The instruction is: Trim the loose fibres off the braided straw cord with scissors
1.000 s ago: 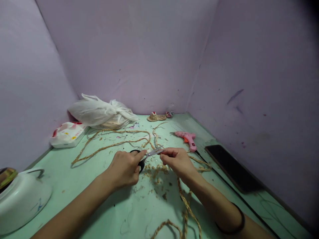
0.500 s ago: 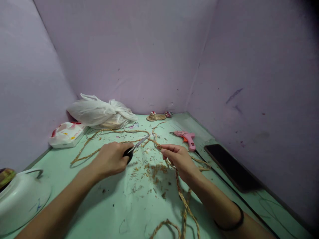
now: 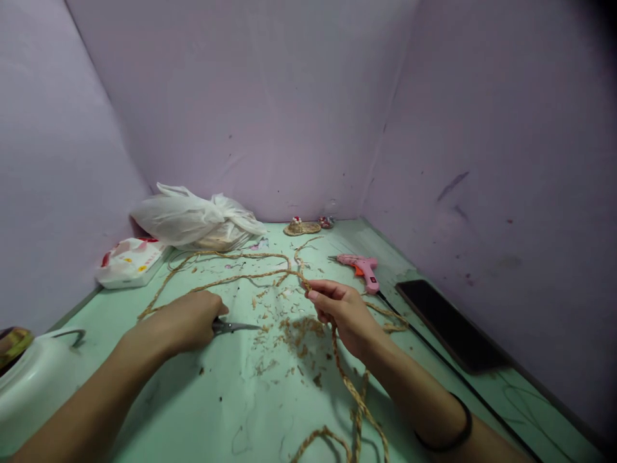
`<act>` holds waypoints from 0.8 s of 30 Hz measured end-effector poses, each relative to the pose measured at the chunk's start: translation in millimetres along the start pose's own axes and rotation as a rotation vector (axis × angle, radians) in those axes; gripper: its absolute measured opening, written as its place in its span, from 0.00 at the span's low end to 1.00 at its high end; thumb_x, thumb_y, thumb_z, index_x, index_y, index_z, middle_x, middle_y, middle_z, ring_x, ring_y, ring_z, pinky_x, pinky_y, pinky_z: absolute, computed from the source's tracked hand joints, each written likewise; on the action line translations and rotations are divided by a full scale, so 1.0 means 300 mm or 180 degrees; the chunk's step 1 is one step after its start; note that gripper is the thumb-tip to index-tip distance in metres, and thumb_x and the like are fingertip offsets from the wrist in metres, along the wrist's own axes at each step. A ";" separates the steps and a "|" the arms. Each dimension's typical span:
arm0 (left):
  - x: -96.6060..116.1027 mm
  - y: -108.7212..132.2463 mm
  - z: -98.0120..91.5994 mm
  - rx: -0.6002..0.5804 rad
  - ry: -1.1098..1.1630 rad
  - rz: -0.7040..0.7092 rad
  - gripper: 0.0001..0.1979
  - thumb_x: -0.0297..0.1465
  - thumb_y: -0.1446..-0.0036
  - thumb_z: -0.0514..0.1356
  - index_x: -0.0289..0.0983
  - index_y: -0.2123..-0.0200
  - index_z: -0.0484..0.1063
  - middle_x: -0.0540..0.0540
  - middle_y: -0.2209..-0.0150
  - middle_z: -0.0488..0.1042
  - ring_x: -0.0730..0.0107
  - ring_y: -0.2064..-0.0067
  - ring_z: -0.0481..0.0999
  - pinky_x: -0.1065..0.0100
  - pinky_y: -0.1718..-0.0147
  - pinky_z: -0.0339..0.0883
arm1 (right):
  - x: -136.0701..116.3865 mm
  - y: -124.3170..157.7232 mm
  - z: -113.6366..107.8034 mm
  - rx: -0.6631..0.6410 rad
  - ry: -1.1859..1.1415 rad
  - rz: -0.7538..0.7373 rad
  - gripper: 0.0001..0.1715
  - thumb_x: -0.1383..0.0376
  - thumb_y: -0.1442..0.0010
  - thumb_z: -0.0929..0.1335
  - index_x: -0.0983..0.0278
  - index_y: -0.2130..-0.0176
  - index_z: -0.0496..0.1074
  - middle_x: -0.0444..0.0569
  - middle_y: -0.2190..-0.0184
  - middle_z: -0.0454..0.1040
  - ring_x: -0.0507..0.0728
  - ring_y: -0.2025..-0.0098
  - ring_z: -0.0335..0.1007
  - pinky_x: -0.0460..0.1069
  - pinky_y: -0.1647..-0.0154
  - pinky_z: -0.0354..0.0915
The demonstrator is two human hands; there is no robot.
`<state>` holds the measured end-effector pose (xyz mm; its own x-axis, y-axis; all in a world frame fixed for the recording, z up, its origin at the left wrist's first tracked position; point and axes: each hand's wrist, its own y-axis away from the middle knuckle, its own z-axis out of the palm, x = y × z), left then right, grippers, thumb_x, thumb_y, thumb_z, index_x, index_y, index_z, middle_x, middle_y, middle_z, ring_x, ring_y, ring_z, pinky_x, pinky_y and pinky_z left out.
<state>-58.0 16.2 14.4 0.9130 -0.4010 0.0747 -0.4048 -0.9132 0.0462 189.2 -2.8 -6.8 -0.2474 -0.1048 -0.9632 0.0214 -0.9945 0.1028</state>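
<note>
left fingers (image 3: 208, 313) lowered scissors (image 3: 239, 326) to table (image 3: 270, 405)

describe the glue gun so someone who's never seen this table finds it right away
On the pale green table, look along the right wall to the flat black phone. Just beyond its far left corner lies the glue gun. It is the only pink tool, with an orange trigger and a black cord running from its handle.
</note>
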 end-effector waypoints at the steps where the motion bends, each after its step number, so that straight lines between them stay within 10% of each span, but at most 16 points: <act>1: 0.017 -0.006 -0.012 -0.0076 -0.0248 -0.0100 0.09 0.24 0.62 0.51 0.38 0.81 0.71 0.47 0.81 0.70 0.70 0.79 0.64 0.70 0.80 0.46 | 0.002 0.001 0.001 -0.0051 -0.0028 -0.0001 0.17 0.64 0.62 0.72 0.68 0.68 0.73 0.39 0.83 0.63 0.46 0.82 0.51 0.45 0.80 0.48; 8: 0.112 -0.046 -0.017 -0.0041 -0.0133 -0.0508 0.06 0.29 0.62 0.56 0.36 0.85 0.70 0.42 0.81 0.70 0.64 0.77 0.67 0.69 0.80 0.50 | 0.010 0.011 0.010 -0.0327 -0.0308 -0.0029 0.18 0.67 0.63 0.71 0.66 0.66 0.75 0.45 0.73 0.70 0.47 0.78 0.54 0.46 0.75 0.52; 16: 0.278 -0.096 0.043 -0.0183 0.4890 -0.0667 0.18 0.42 0.55 0.59 0.32 0.68 0.71 0.54 0.83 0.61 0.83 0.85 0.53 0.77 0.87 0.41 | 0.031 0.037 0.034 -0.1013 -0.0216 0.0114 0.15 0.67 0.61 0.72 0.64 0.68 0.74 0.43 0.74 0.70 0.49 0.73 0.60 0.45 0.70 0.56; 24: 0.234 -0.114 0.059 0.0376 0.5763 -0.0894 0.09 0.31 0.55 0.62 0.31 0.72 0.68 0.46 0.74 0.73 0.82 0.83 0.64 0.79 0.88 0.50 | 0.064 0.019 0.015 -0.1464 -0.0423 0.1061 0.17 0.59 0.53 0.70 0.70 0.67 0.73 0.50 0.74 0.74 0.48 0.79 0.65 0.44 0.77 0.59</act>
<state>20.7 18.2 0.4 -0.2550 0.2346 0.9381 -0.1892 -0.9635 0.1895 180.1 -10.6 -23.5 -0.2738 -0.4407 -0.8549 0.5300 -0.8108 0.2482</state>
